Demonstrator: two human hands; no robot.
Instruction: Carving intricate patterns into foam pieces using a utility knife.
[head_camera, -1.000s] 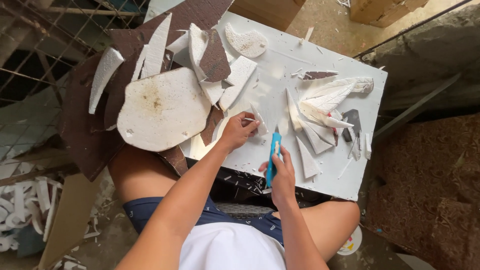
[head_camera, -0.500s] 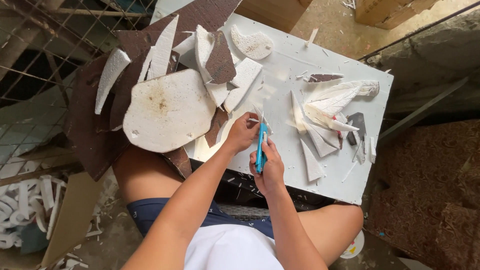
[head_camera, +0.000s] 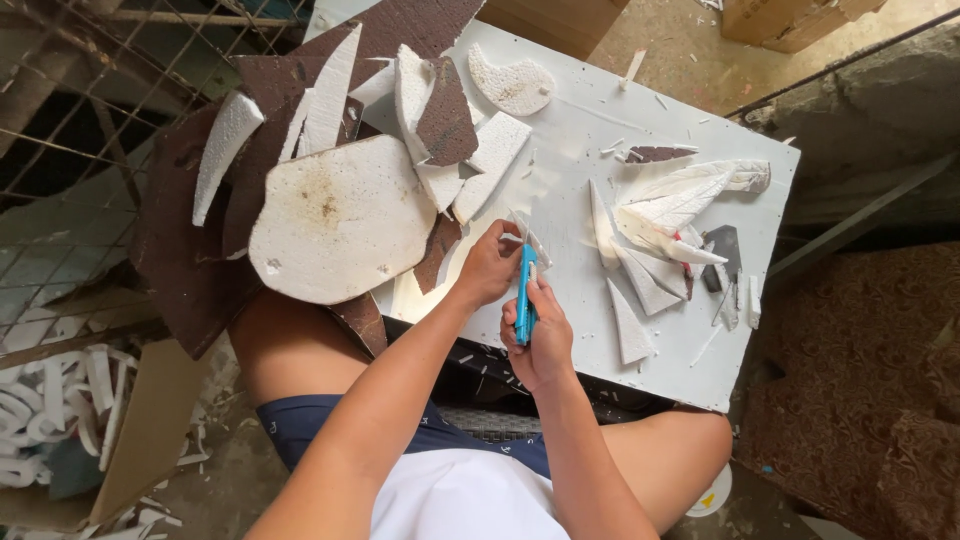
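The head view looked straight down at a person seated with a white board (head_camera: 690, 130) across the knees, both hands meeting near its front edge. The right hand (head_camera: 540, 345) was wrapped tight around a blue utility knife (head_camera: 525, 295), fingers pressed together on the handle, with the blade end pointing away from the body. The left hand (head_camera: 490, 265) sat just beyond it, its fingertips pinching a thin white strip (head_camera: 528, 238) of foam against the board. The knife tip lay right beside that strip, touching or nearly so; the exact contact was too small to make out.

The step in hand looked like trimming the small piece. By my judgement the next stroke would call for a steady left-hand hold and fingertips kept clear of the blade's line, since the 2 hands were almost touching.

To the left, a large rounded foam slab (head_camera: 340, 220) rested over dark brown scraps (head_camera: 190, 260), overhanging the board's edge. To the right, well apart from the hands, lay a cluster of pointed white offcuts (head_camera: 650, 240).
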